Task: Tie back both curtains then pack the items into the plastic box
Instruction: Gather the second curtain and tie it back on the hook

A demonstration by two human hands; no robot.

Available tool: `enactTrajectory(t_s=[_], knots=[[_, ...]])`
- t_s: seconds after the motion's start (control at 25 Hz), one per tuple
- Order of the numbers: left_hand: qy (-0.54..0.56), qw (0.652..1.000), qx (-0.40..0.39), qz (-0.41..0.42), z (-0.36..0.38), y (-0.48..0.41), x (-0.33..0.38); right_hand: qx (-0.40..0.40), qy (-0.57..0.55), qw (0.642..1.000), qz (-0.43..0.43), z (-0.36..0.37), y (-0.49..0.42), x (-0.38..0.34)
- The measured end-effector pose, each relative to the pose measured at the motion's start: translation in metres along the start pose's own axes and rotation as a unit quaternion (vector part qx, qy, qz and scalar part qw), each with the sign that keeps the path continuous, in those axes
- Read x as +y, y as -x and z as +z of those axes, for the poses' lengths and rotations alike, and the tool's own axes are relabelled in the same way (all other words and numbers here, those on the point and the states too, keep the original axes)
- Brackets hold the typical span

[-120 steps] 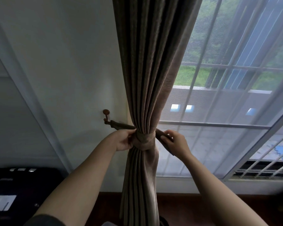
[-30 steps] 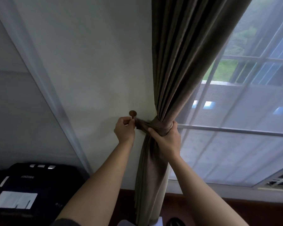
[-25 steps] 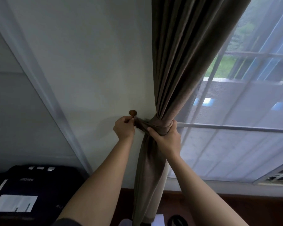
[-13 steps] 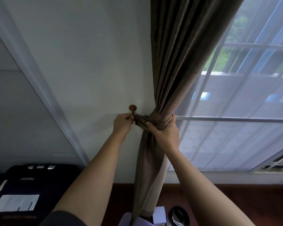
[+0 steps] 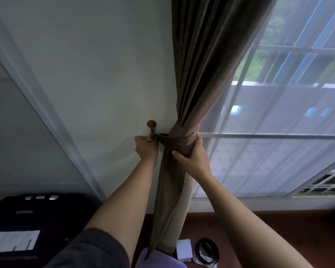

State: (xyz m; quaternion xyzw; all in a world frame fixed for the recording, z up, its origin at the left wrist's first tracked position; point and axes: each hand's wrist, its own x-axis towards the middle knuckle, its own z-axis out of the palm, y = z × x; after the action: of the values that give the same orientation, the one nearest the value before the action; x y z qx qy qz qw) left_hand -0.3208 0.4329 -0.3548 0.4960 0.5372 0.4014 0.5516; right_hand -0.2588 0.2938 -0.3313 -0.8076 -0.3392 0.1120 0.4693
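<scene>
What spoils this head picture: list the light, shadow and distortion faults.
Head view: daylight comes through the window, so the curtain reads dark against it and the black case loses detail; the left hand casts a soft shadow on the wall; the wide lens slants the wall trim and window bars; the edges are soft.

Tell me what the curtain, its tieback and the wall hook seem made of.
Curtain: heavy brown woven cloth, matte, deep soft pleats. Tieback: apparently the same cloth, a band cinching the folds. Hook: reddish-brown with a round knob, possibly wood or painted metal; too small to tell.
</scene>
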Motion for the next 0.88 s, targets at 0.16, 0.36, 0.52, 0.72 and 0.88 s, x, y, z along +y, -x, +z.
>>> enactTrajectory(t_s=[0.16, 0.36, 0.52, 0.72, 0.88], knots=[[-0.041, 0.989, -0.128, -0.054, 0.003, 0.002, -0.033, 0.049, 0.024, 0.998, -0.014, 0.001, 0.019, 0.017], [-0.139, 0.932, -0.336, 0.013, -0.008, -0.001, -0.043, 0.016, -0.026, 1.0, 0.004, 0.008, 0.033, 0.042], [-0.165, 0.889, -0.428, 0.002, -0.014, 0.003, -0.032, -0.038, -0.043, 0.998, -0.008, -0.003, 0.022, 0.049], [-0.201, 0.875, -0.44, -0.033, -0.028, 0.022, -0.031, -0.114, 0.016, 0.993, -0.031, -0.009, 0.004, 0.043], [-0.223, 0.893, -0.39, -0.025, -0.042, 0.041, -0.043, -0.264, -0.057, 0.962, -0.027, -0.021, -0.016, 0.045]])
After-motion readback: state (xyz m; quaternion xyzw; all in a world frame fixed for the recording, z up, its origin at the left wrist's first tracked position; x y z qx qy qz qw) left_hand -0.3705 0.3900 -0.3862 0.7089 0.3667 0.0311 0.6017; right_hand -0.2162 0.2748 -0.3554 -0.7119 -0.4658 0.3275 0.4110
